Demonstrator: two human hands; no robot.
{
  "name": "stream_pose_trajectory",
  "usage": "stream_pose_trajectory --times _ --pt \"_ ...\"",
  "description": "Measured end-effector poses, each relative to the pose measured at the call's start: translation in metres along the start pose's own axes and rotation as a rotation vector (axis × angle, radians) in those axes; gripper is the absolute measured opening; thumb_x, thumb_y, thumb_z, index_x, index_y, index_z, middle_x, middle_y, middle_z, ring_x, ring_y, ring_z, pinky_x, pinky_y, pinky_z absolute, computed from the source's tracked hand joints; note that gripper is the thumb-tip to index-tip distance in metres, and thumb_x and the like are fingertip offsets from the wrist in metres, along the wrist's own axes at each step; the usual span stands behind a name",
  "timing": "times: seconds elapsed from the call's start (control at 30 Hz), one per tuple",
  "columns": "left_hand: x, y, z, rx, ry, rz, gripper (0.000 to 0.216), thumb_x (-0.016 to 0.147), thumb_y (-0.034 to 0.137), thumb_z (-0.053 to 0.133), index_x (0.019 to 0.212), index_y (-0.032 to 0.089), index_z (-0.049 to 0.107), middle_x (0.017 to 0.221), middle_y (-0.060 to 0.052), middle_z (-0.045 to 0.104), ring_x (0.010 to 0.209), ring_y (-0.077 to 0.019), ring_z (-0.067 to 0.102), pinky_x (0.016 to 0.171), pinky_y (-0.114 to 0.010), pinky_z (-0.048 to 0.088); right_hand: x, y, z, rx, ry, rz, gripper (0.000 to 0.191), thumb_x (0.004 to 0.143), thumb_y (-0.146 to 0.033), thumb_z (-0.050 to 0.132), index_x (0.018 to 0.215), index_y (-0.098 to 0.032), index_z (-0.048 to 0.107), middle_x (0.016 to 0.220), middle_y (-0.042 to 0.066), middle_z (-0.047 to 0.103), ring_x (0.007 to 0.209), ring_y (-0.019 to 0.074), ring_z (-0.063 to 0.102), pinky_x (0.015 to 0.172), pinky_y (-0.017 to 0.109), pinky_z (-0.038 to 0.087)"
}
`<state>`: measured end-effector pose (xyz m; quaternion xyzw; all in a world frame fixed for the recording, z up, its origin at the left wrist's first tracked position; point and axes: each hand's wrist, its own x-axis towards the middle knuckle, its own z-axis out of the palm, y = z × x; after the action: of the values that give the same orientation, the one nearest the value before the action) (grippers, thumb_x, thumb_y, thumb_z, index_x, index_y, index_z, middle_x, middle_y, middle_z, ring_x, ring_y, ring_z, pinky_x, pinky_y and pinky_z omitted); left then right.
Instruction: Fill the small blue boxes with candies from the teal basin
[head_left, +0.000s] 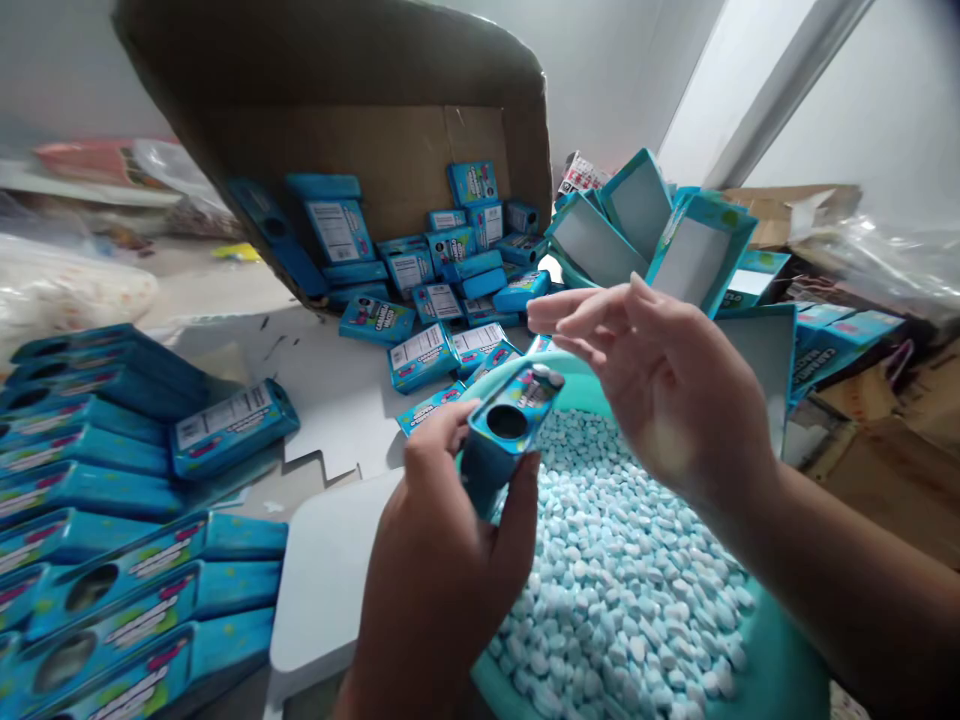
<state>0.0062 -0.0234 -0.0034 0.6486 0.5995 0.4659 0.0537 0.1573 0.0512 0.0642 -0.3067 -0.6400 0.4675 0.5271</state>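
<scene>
My left hand (457,520) grips a small blue candy box (517,400) between thumb and fingers. A dark round hole shows in the end of the box that faces me. Under both hands sits a turquoise tub (787,650) full of pale blue and white candies (615,570). My right hand (667,380) hovers over the tub's far right part, fingers stretched out and palm toward the box. Nothing is visible in it, and it is apart from the box.
A tipped cardboard carton (390,150) spills several blue boxes (420,355) behind the tub. Stacked boxes (82,440) with round holes fill the left, beside a white block (330,570). Open turquoise display trays (697,250) lean at the back right, near brown cardboard (892,470).
</scene>
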Motion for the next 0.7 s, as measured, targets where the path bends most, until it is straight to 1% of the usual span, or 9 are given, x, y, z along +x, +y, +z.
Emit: stream_pose_trajectory --times 0.07,0.1,0.27,0.33,0.37,0.43,0.47,0.57,0.7 --pt "0.002 0.0 0.0 -0.036 0.062 -0.056 0.058 0.083 0.037 0.07 0.13 0.02 0.041 0.112 -0.013 0.067 0.091 -0.0248 0.072 0.072 -0.037 0.059 0.006 0.002 -0.006 -0.152 -0.013 0.014 0.036 0.099 -0.04 0.04 0.095 -0.02 0.07 0.111 0.007 0.069 0.112 0.0214 0.062 0.099 0.039 0.045" --pt "0.002 0.0 0.0 -0.048 0.067 -0.073 0.057 0.083 0.036 0.07 0.13 0.02 0.042 0.112 -0.012 0.067 0.092 -0.0243 0.072 0.074 -0.036 0.059 0.008 0.003 -0.009 -0.259 -0.057 0.047 0.033 0.098 -0.038 0.041 0.099 -0.019 0.069 0.111 0.007 0.069 0.109 0.0213 0.063 0.095 0.038 0.047" --pt "0.004 -0.003 0.002 -0.031 0.003 -0.12 0.054 0.085 0.036 0.067 0.13 0.019 0.043 0.111 -0.012 0.065 0.096 -0.0248 0.07 0.077 -0.037 0.059 0.009 0.019 -0.026 -0.995 -0.48 0.376 0.027 0.092 -0.03 0.047 0.1 -0.019 0.07 0.098 0.009 0.07 0.09 0.0222 0.062 0.08 0.034 0.047" --pt "0.005 -0.004 0.002 -0.033 -0.014 -0.129 0.054 0.086 0.036 0.067 0.13 0.019 0.041 0.111 -0.012 0.064 0.094 -0.0242 0.07 0.075 -0.036 0.058 0.001 0.036 -0.032 -1.205 -0.642 0.492 0.032 0.092 -0.032 0.046 0.105 -0.016 0.071 0.101 0.014 0.07 0.092 0.026 0.063 0.08 0.037 0.047" --pt "0.005 -0.005 0.002 -0.039 -0.019 -0.13 0.053 0.086 0.036 0.066 0.13 0.019 0.041 0.11 -0.012 0.064 0.093 -0.0238 0.07 0.074 -0.035 0.058 -0.005 0.045 -0.034 -1.244 -0.706 0.498 0.038 0.093 -0.036 0.045 0.114 -0.015 0.07 0.11 0.017 0.068 0.099 0.0293 0.063 0.084 0.04 0.047" --pt "0.005 -0.005 0.002 -0.042 -0.031 -0.118 0.053 0.087 0.036 0.066 0.13 0.019 0.04 0.11 -0.011 0.063 0.093 -0.0237 0.07 0.074 -0.034 0.057 -0.02 0.061 -0.037 -1.208 -0.755 0.492 0.06 0.095 -0.051 0.044 0.14 -0.013 0.056 0.134 0.022 0.058 0.12 0.0353 0.055 0.096 0.045 0.045" --pt "0.006 -0.005 0.002 -0.038 -0.037 -0.11 0.053 0.087 0.036 0.066 0.129 0.019 0.039 0.109 -0.011 0.063 0.093 -0.0239 0.07 0.074 -0.034 0.057 -0.027 0.066 -0.039 -1.162 -0.767 0.504 0.069 0.093 -0.059 0.044 0.145 -0.014 0.051 0.141 0.022 0.053 0.126 0.037 0.052 0.101 0.047 0.043" --pt "0.007 -0.004 0.002 -0.032 -0.054 -0.101 0.053 0.086 0.036 0.066 0.129 0.019 0.039 0.109 -0.011 0.063 0.094 -0.0248 0.069 0.074 -0.035 0.056 -0.05 0.063 -0.04 -0.96 -0.837 0.489 0.084 0.087 -0.069 0.051 0.149 -0.013 0.047 0.148 0.02 0.047 0.132 0.0382 0.047 0.109 0.05 0.037" --pt "0.008 -0.004 0.001 -0.064 -0.046 -0.159 0.055 0.084 0.037 0.069 0.127 0.02 0.039 0.106 -0.01 0.063 0.087 -0.0238 0.069 0.07 -0.034 0.056 -0.071 0.044 -0.034 -0.762 -0.874 0.534 0.095 0.073 -0.069 0.069 0.147 -0.013 0.048 0.147 0.018 0.048 0.132 0.0363 0.046 0.112 0.047 0.035"
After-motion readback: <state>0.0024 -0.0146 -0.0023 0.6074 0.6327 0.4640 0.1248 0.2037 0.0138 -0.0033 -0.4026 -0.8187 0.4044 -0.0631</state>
